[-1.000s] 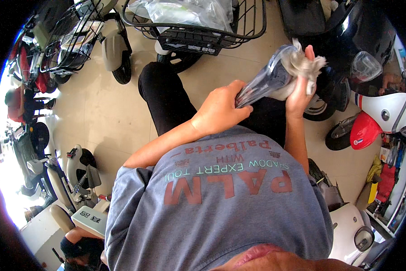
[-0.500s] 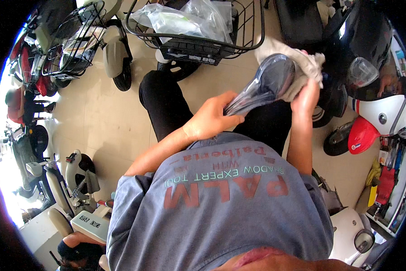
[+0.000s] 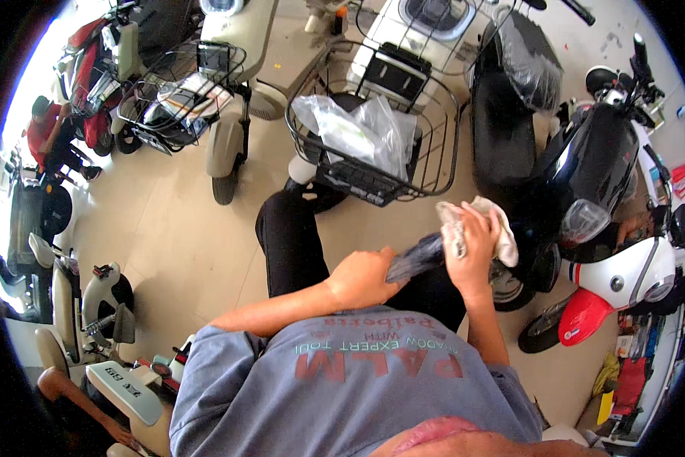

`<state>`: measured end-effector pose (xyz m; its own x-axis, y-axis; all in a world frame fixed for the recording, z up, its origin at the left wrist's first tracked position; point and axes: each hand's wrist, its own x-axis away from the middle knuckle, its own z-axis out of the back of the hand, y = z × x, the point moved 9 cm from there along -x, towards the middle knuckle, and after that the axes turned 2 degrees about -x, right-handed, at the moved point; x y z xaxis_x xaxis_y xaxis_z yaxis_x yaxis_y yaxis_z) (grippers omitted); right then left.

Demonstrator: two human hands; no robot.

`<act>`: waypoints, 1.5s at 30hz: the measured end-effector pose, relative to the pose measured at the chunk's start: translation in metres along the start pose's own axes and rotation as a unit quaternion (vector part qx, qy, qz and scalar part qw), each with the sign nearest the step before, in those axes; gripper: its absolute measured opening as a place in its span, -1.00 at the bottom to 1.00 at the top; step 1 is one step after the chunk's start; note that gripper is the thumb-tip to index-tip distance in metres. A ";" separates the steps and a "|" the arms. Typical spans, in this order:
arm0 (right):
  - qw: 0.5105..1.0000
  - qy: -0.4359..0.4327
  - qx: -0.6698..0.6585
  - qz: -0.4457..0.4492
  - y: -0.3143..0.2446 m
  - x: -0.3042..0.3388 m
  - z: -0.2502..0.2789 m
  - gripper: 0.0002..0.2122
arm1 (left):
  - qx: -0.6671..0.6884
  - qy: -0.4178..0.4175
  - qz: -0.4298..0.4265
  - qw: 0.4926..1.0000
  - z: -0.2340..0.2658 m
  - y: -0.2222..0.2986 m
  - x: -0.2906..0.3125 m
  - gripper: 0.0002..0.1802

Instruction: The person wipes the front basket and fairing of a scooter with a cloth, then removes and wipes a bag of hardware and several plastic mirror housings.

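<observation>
Left hand grips a dark glossy object; right hand clasps a pale cloth at its right end; firm left support should help even cloth pressure

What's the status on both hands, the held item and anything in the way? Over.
Left hand gripping one end of dark shiny item. Right hand holding pale cloth at its other end, partly hiding it. Wire basket close beyond the hands.

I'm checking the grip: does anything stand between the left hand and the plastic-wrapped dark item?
Nothing visible stands between them: the left hand grips the plastic-wrapped dark item directly. Toward its other end, the right hand holds a pale cloth; whether that cloth separates hand from item is hidden.
</observation>
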<state>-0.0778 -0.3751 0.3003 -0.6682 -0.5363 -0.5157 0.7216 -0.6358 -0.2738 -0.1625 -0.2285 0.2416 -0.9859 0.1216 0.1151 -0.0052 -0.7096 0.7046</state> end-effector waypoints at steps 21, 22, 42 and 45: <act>0.792 -0.169 -0.543 -0.222 0.050 0.000 -0.039 -0.53 | 0.080 -0.047 -0.024 0.995 0.008 -0.001 0.013 -0.50; 0.734 -0.153 -0.598 -0.283 0.058 0.010 -0.041 -0.51 | 0.099 -0.053 -0.029 0.993 0.009 0.000 0.014 -0.50; 0.538 0.166 -0.778 -0.281 0.025 -0.010 -0.019 -0.54 | 0.178 0.007 -0.055 0.983 0.037 0.030 0.005 -0.55; 0.459 0.123 -0.824 -0.308 -0.001 -0.007 -0.027 -0.53 | 0.165 0.027 -0.075 0.983 0.033 0.031 0.001 -0.57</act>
<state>-0.0689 -0.3550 0.2822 -0.9434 -0.3278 0.0510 -0.2975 0.7677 -0.5676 -0.1583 -0.2280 0.2866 -0.9855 0.1650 -0.0385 -0.1058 -0.4215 0.9006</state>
